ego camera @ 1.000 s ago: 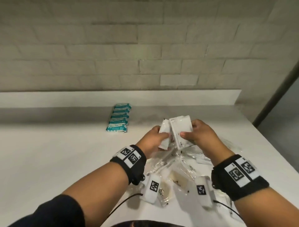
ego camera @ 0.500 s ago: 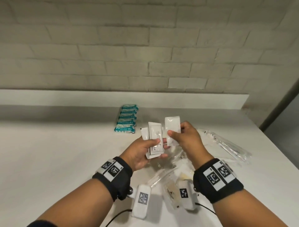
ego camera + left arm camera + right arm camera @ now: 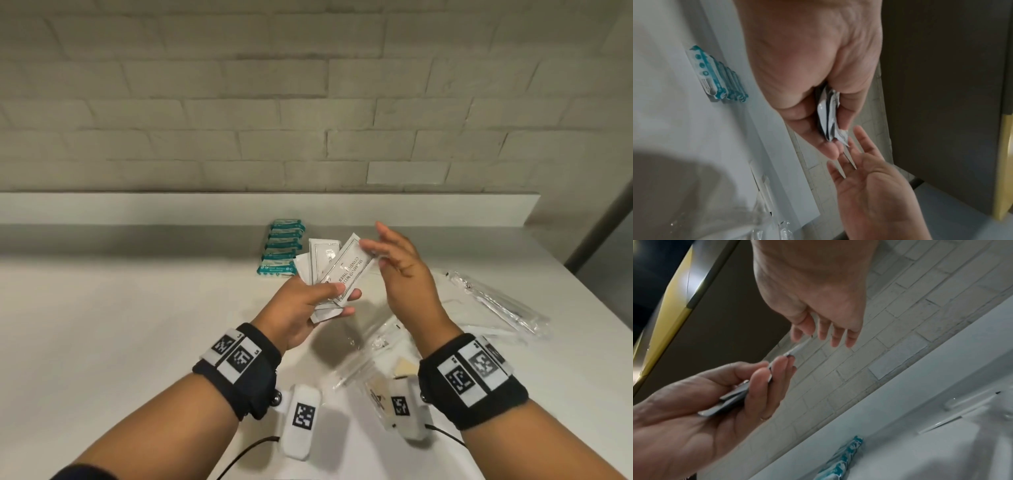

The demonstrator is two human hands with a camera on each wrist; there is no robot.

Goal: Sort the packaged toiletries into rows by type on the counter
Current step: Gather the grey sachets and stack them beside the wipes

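Sachets (image 3: 330, 270), frame centre: white film, slight sheen, printed. Teal packs (image 3: 281, 251) behind them: glossy plastic wrap. Clear sleeves (image 3: 500, 301), right: transparent, shiny, crinkled plastic. Counter (image 3: 120, 325): smooth, matt white. Wall (image 3: 239, 102): rough matt painted brick. Wristbands (image 3: 239, 373): black cloth.

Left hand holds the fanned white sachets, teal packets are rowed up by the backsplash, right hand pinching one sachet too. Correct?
Not quite: the right hand is open, pinching nothing, as the head view shows. The left hand holds the white sachets; the teal packets are rowed.
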